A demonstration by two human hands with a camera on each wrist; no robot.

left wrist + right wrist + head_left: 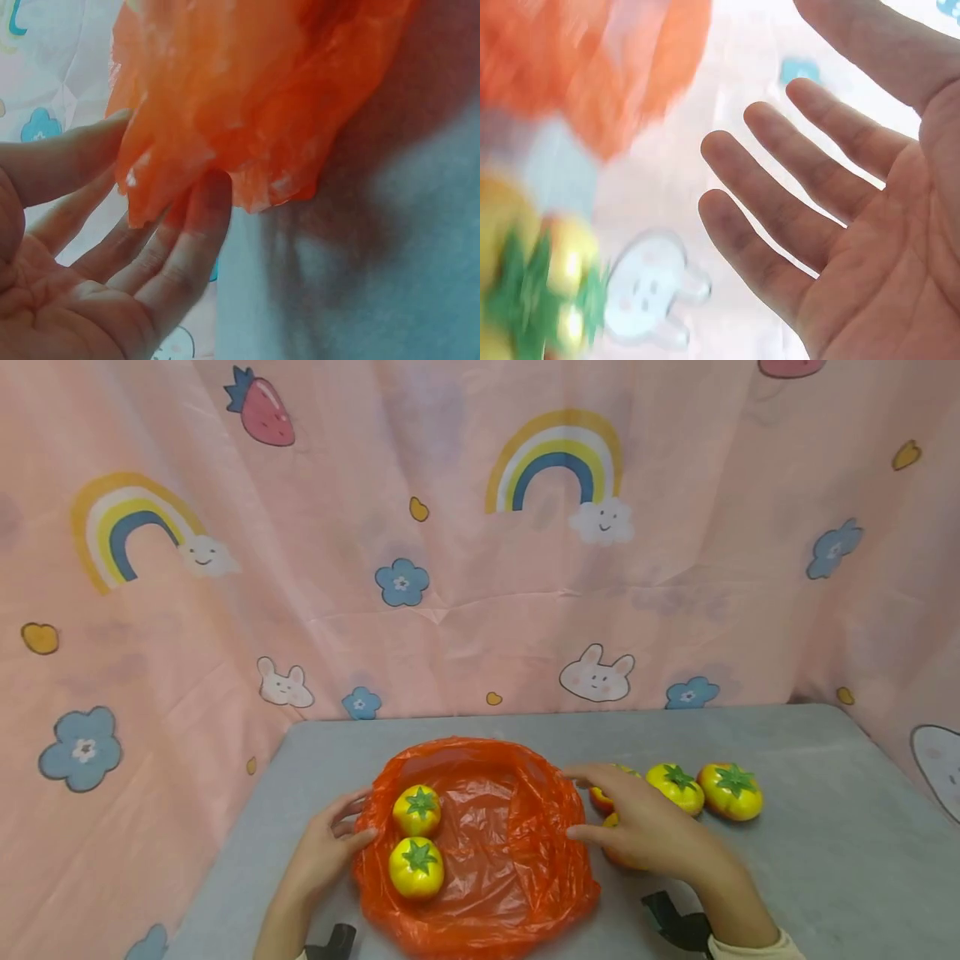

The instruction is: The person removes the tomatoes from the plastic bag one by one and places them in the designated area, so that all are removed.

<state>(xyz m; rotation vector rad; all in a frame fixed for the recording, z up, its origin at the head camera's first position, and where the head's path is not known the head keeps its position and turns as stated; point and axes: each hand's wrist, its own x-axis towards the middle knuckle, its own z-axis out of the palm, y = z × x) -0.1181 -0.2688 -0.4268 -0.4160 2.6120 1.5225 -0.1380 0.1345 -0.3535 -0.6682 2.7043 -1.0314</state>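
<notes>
An orange-red plastic bag [483, 835] stands wide open, with two yellow fruits [417, 811] [416, 868] with green leafy tops inside its left part. At its left side is my left hand [318, 852]; in the left wrist view, the thumb and lightly bent fingers [187, 247] touch the bag's edge [247, 150] without a closed grip. My right hand [652, 827] is by the bag's right side, fingers spread and nothing held; the right wrist view shows its fingertips apart from the bag [600, 67].
Several more yellow-red fruits [731, 792] lie on the grey table [840, 827] right of the bag, some partly behind my right hand. A pink patterned curtain [480, 635] hangs behind the table and along its sides.
</notes>
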